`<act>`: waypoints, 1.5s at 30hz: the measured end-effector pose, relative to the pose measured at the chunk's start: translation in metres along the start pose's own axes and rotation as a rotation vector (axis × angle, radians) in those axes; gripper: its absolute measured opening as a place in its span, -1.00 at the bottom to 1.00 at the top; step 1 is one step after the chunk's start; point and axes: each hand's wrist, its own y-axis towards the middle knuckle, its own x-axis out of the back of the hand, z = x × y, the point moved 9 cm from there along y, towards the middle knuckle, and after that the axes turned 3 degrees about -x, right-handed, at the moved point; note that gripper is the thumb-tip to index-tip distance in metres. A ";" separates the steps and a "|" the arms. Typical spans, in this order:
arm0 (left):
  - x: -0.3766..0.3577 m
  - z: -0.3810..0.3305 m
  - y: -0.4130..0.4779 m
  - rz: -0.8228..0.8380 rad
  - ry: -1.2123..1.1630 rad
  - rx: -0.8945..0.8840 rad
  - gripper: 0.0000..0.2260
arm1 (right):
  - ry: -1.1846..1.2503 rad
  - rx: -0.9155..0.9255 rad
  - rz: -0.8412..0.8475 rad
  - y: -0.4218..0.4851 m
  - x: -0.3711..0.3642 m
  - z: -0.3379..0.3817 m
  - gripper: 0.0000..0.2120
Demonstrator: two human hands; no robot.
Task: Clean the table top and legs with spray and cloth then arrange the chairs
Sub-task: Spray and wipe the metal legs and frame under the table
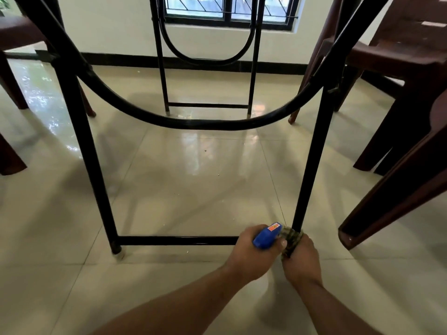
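Observation:
I look under the table at its black metal leg frame. My left hand [251,255] grips a blue spray bottle [264,236], its nozzle pointing right toward the foot of the near right leg [312,153]. My right hand [301,259] holds a greenish patterned cloth [291,238] wrapped round the bottom of that leg. A low black crossbar [176,240] runs left from there to the near left leg [84,141]. The foot of the right leg is hidden by cloth and hand.
Dark brown plastic chairs stand close on the right [399,93] and on the left [14,68]. The far leg frame [208,105] stands before a wall with a window. A curved black brace [193,123] hangs between the near legs. Glossy beige floor tiles [193,189] carry small crumbs.

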 end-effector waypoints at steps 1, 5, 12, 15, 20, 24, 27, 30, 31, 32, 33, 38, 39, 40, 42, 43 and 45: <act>0.001 -0.002 -0.001 0.005 0.006 -0.003 -0.71 | -0.091 -0.064 0.033 0.005 -0.005 -0.009 -0.64; 0.013 -0.010 -0.005 0.014 0.010 -0.023 -0.73 | -0.055 -0.003 -0.031 -0.008 -0.006 -0.005 -0.52; 0.027 -0.012 -0.006 0.011 0.040 -0.021 -0.82 | -0.249 -0.132 0.216 -0.023 -0.031 -0.029 -0.42; 0.030 -0.015 -0.002 -0.006 0.045 -0.048 -0.85 | -0.242 -0.009 0.217 -0.036 -0.030 -0.019 -0.38; 0.027 -0.019 0.007 -0.014 0.086 -0.111 -0.83 | -0.371 0.165 0.152 -0.054 -0.018 0.004 -0.43; 0.026 -0.027 0.010 0.016 0.106 -0.170 -0.84 | -0.403 0.738 -0.275 -0.054 0.041 0.085 -0.31; 0.026 -0.029 0.010 0.030 0.124 -0.195 -0.89 | -0.797 0.865 -0.228 -0.037 0.037 0.106 -0.38; 0.027 -0.026 0.010 0.009 0.152 -0.189 -0.85 | -1.155 0.560 0.153 -0.030 -0.015 0.075 -0.38; 0.030 -0.026 0.009 -0.002 0.149 -0.175 -0.84 | -1.151 0.464 0.213 -0.032 -0.024 0.068 -0.42; 0.031 -0.028 0.007 -0.003 0.143 -0.167 -0.84 | -1.095 0.439 0.205 -0.034 -0.026 0.068 -0.45; 0.033 -0.030 0.006 -0.001 0.146 -0.176 -0.82 | -1.021 0.455 0.135 -0.034 -0.022 0.073 -0.45; 0.046 -0.028 0.002 0.014 0.165 -0.190 -0.77 | -1.107 0.481 0.180 -0.052 -0.014 0.052 -0.32; 0.049 -0.026 0.000 0.014 0.182 -0.168 -0.76 | -1.082 0.422 0.269 -0.059 -0.017 0.044 -0.30; 0.054 -0.023 -0.002 0.001 0.200 -0.149 -0.75 | -1.027 0.388 0.302 -0.065 -0.019 0.044 -0.28; 0.066 -0.015 -0.008 -0.031 0.225 -0.111 -0.73 | -0.921 0.388 0.324 -0.082 -0.023 0.053 -0.32; 0.073 -0.011 -0.012 -0.039 0.232 -0.089 -0.73 | -0.868 0.411 0.338 -0.094 -0.025 0.061 -0.35; 0.091 -0.008 -0.026 -0.022 0.255 -0.075 -0.72 | -0.756 0.467 0.474 -0.127 -0.037 0.079 -0.39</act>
